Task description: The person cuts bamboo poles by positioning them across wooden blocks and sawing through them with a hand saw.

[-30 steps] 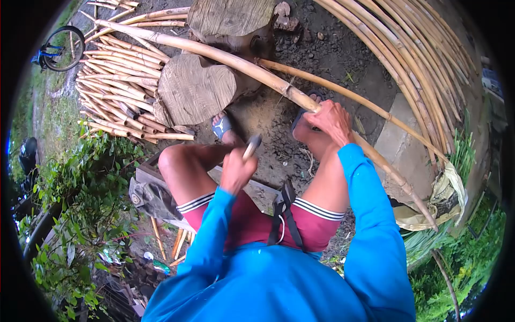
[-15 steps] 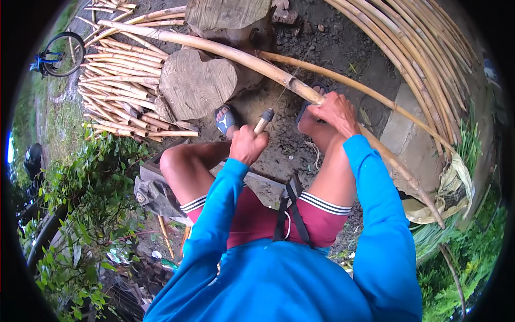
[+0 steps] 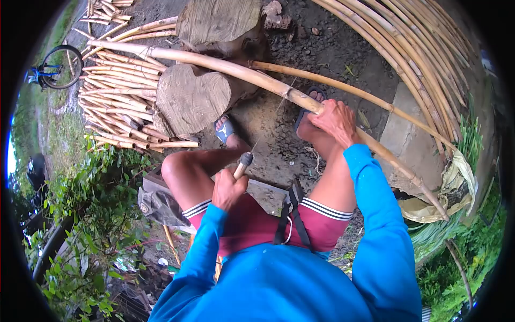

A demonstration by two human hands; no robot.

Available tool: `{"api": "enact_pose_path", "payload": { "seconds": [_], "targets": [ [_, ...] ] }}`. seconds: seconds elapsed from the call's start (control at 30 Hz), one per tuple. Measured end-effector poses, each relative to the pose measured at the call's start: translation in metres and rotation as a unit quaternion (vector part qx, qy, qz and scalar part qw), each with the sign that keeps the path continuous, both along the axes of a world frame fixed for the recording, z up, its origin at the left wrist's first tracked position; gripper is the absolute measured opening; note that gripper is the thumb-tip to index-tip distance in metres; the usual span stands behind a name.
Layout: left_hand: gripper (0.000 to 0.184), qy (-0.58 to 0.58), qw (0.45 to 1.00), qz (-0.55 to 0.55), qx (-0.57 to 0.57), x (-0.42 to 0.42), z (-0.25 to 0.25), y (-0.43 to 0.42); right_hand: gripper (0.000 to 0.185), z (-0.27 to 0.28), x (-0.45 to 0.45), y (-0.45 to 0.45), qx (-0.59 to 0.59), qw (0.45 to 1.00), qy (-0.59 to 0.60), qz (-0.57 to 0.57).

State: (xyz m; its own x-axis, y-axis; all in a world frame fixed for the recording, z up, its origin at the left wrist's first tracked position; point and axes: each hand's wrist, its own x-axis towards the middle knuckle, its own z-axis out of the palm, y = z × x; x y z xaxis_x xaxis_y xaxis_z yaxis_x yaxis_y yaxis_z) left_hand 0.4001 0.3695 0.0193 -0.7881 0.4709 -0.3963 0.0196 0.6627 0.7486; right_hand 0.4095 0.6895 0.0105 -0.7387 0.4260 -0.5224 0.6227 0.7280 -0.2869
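Note:
My left hand [image 3: 228,190], low over my lap, is closed around the pale handle of a long-bladed hand tool [image 3: 243,165]. A dark collar tops the handle. Its thin blade is seen nearly edge-on and runs up towards a bamboo pole [image 3: 230,65]; I cannot tell whether it is a knife or a saw, or whether it touches the pole. My right hand [image 3: 335,120] is wrapped around this pole just right of a joint, above my right knee. The pole slants from upper left to lower right, passing over a cut stump [image 3: 192,100].
Behind stands another stump [image 3: 219,20]. Cut bamboo pieces [image 3: 119,102] lie heaped at left, and long poles [image 3: 413,59] at right. A thinner pole [image 3: 332,83] crosses beyond mine. A concrete slab [image 3: 398,121], a pale sack [image 3: 461,180] and leafy plants [image 3: 99,198] are nearby.
My left hand has drawn the tool down and left, away from the bamboo pole. My right hand keeps its hold, and the pole has shifted slightly in view.

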Motion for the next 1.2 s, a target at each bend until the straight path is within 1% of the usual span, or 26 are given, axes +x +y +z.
{"api": "enact_pose_path", "payload": {
  "seconds": [0.07,0.17,0.2,0.23,0.3,0.33,0.37,0.4,0.43,0.5,0.57,0.63,0.67,0.73,0.77,0.87,0.9,0.97,1.03,1.07,1.1,1.13,1.17,1.2],
  "targets": [
    [0.027,-0.048,0.996,0.027,-0.066,-0.002,0.005,0.031,0.048,0.0,0.002,-0.003,0.006,1.0,0.009,0.0],
    [0.036,0.005,0.992,-0.031,-0.124,-0.049,-0.055,0.076,0.05,-0.007,0.001,-0.001,0.016,1.0,0.0,0.005],
    [0.039,-0.001,0.991,-0.039,-0.128,-0.055,-0.051,0.079,0.052,-0.006,-0.002,0.0,-0.003,1.0,-0.016,0.021],
    [0.04,-0.076,0.991,0.003,-0.112,-0.054,-0.016,0.089,0.052,-0.007,0.0,0.0,-0.007,1.0,-0.019,0.018],
    [0.038,-0.078,0.989,0.019,-0.123,-0.043,-0.013,0.093,0.053,-0.008,-0.005,0.004,-0.038,0.999,-0.02,0.005],
    [0.037,-0.076,0.988,0.031,-0.13,-0.043,-0.011,0.097,0.053,-0.009,-0.007,0.006,-0.038,0.999,-0.013,0.005],
    [0.038,-0.06,0.993,0.021,-0.095,-0.043,-0.008,0.098,0.053,-0.011,-0.008,0.008,-0.056,0.998,-0.032,0.003],
    [0.037,-0.044,0.994,0.017,-0.095,-0.044,-0.008,0.098,0.053,-0.011,-0.011,0.01,-0.073,0.996,-0.052,0.001],
    [0.036,-0.03,0.995,0.014,-0.095,-0.046,-0.01,0.098,0.053,-0.013,-0.014,0.013,-0.072,0.996,-0.047,0.001],
    [0.034,-0.007,0.996,0.001,-0.084,-0.047,-0.014,0.097,0.057,-0.017,-0.016,0.015,-0.082,0.993,-0.081,0.01],
    [0.032,0.013,0.997,-0.011,-0.074,-0.046,-0.017,0.097,0.06,-0.021,-0.018,0.017,-0.093,0.992,-0.089,0.01],
    [0.031,-0.037,0.998,0.035,0.03,-0.044,-0.028,0.101,0.062,-0.03,-0.019,0.019,-0.102,0.99,-0.098,0.007],
    [0.031,-0.041,0.998,0.032,0.032,-0.042,-0.033,0.103,0.063,-0.037,-0.019,0.017,-0.097,0.99,-0.104,0.008],
    [0.032,-0.165,0.98,0.08,0.076,-0.039,-0.041,0.104,0.064,-0.041,-0.021,0.017,-0.092,0.989,-0.112,0.006],
    [0.032,-0.169,0.98,0.077,0.075,-0.038,-0.044,0.103,0.064,-0.043,-0.021,0.017,-0.096,0.989,-0.108,0.01],
    [0.032,-0.063,0.996,0.029,0.054,-0.041,-0.037,0.095,0.063,-0.046,-0.018,0.016,-0.099,0.989,-0.109,0.011],
    [0.032,-0.064,0.996,0.029,0.056,-0.037,-0.037,0.085,0.064,-0.046,-0.019,0.017,-0.096,0.989,-0.11,0.012],
    [0.031,-0.062,0.998,0.021,0.024,-0.021,-0.03,0.052,0.064,-0.039,-0.018,0.013,-0.089,0.991,-0.1,0.01],
    [0.031,-0.039,0.999,0.023,0.008,-0.002,-0.019,0.026,0.064,-0.028,-0.019,0.01,-0.08,0.993,-0.089,0.007],
    [0.03,-0.072,0.997,0.021,-0.023,0.002,-0.007,0.017,0.064,-0.022,-0.019,0.008,-0.071,0.994,-0.086,0.009],
    [0.03,-0.105,0.993,0.018,-0.053,0.001,0.001,0.015,0.063,-0.02,-0.018,0.009,-0.061,0.995,-0.082,0.008],
    [0.03,-0.126,0.99,0.027,-0.053,-0.001,-0.001,0.019,0.06,-0.023,-0.014,0.009,-0.053,0.997,-0.059,0.012],
    [0.036,-0.099,0.994,0.024,-0.032,-0.008,-0.01,0.028,0.06,-0.023,-0.01,0.011,-0.053,0.997,-0.064,0.009],
    [0.039,-0.096,0.993,0.02,-0.061,-0.021,-0.025,0.048,0.061,-0.02,-0.011,0.01,-0.063,0.996,-0.069,0.008]
  ]
}}
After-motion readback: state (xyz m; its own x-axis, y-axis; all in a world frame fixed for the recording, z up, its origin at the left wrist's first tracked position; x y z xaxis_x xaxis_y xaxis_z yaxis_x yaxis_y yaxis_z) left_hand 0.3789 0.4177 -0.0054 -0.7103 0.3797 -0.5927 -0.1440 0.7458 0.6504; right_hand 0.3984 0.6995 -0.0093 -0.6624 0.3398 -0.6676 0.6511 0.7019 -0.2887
